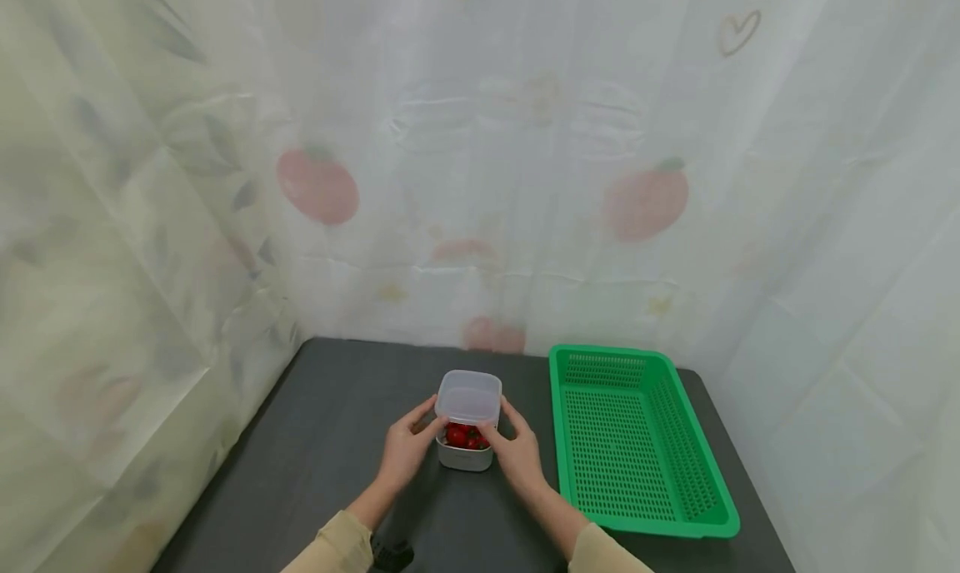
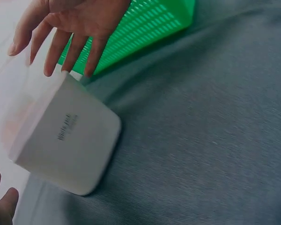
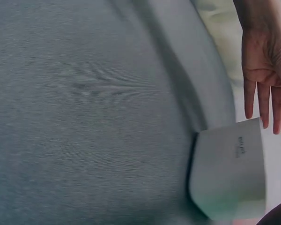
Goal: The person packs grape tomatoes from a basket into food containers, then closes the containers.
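Observation:
A small white square container (image 1: 465, 458) stands on the dark table, filled with small red fruits (image 1: 457, 435) that have bits of green. Over its far part is a translucent lid (image 1: 468, 394), tilted up so that the fruits show along the near side. My left hand (image 1: 405, 448) holds the lid's left edge between thumb and fingers. On the opposite edge, my right hand (image 1: 519, 456) holds it the same way. Dark printing marks the container's side (image 2: 75, 140) in the left wrist view. The right wrist view shows my left hand (image 3: 267, 70) with fingers extended near the container's top.
To the right of the container lies a large green slotted basket (image 1: 622, 448), reaching close to the table's right edge. The grey-black tabletop (image 1: 300, 473) extends to the left. Printed curtains (image 1: 480, 181) hang behind and at both sides.

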`<state>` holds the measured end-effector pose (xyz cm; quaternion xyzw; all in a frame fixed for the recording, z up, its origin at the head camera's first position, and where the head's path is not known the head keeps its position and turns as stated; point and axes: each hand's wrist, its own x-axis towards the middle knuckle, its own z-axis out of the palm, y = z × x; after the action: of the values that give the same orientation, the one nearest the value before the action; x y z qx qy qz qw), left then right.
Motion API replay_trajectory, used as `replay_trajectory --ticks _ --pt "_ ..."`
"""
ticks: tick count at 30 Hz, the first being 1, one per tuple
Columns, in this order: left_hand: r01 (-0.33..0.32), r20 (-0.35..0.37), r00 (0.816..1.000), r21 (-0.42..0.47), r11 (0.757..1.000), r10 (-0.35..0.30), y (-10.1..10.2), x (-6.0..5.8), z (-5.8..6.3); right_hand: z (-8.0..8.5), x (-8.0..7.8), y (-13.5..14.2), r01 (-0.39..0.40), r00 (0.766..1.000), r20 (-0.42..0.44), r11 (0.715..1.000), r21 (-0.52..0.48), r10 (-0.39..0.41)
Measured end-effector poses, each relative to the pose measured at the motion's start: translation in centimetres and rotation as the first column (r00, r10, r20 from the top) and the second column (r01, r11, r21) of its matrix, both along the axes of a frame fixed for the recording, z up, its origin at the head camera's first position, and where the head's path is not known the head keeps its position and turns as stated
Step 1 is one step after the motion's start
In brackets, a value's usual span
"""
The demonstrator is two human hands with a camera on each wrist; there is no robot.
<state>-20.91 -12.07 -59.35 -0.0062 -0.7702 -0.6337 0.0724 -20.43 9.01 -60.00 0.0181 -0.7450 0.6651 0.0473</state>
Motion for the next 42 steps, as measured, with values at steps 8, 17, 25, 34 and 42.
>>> replay_trajectory --ticks 8,17,25,34,42 --pt "-0.021 -0.009 1.0 0.013 1.0 0.021 0.1 0.8 -2.1 -1.7 0.8 -0.1 -0.011 1.0 0.029 1.0 -0.016 0.012" --pt "-0.051 -0.016 0.999 -0.023 0.998 0.051 0.3 1.3 -3.3 -2.6 1.2 -0.5 0.017 0.999 0.029 1.0 -0.018 -0.016" --pt "-0.041 -0.002 0.999 -0.002 0.999 0.041 0.1 1.7 -3.7 -2.9 1.5 -0.6 0.026 0.999 0.04 0.999 -0.036 -0.025" --pt "-0.022 0.004 1.0 0.041 0.999 0.022 -0.1 1.8 -4.6 -2.9 1.8 -1.1 0.054 0.997 0.056 0.998 -0.045 -0.052" --pt "0.009 0.007 1.0 0.08 0.997 -0.01 -0.1 2.0 -4.3 -3.4 1.9 -0.8 0.038 0.998 0.058 0.998 -0.047 -0.035"
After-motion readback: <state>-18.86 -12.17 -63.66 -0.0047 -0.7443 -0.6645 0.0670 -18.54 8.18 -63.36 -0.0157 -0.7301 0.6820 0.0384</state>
